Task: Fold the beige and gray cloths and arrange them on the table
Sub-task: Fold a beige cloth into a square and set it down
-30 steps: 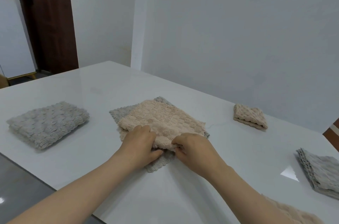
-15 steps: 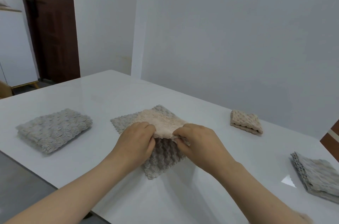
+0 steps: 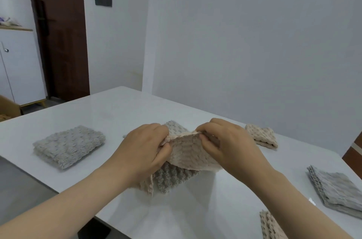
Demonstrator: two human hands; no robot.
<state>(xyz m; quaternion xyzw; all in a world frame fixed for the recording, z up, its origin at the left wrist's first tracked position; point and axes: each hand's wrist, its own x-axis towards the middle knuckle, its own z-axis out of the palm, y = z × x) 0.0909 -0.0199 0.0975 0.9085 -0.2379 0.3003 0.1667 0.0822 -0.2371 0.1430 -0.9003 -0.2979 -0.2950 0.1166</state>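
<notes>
In the head view, the beige cloth [image 3: 188, 152] was held up at the centre of the frame, its top edge pinched between both hands. Its lower part drooped onto the gray cloth [image 3: 172, 178], which lay flat on the white table [image 3: 109, 109] beneath it.

The likeliest slip seemed to be the soft, thick fabric sagging unevenly, so that the corners would not meet and the fold would come out crooked. The corner hanging at lower centre could also drag the gray cloth askew or catch it up into the fold. A loose pinch on one side might let the edge drop.

The left hand [image 3: 145, 150] sat left of centre, back toward the camera, with fingers curled and gripping the left end of the beige edge. The right hand [image 3: 229, 144], right of centre, was arched higher, its fingertips and thumb pinching the right end of the same edge. Both forearms crossed the lower frame.

A folded gray cloth [image 3: 68, 145] lay at middle left and a folded beige cloth [image 3: 262, 137] just beyond the right hand. A second gray cloth [image 3: 337, 187] lay at the right edge and a second beige cloth [image 3: 272, 225] at lower right
</notes>
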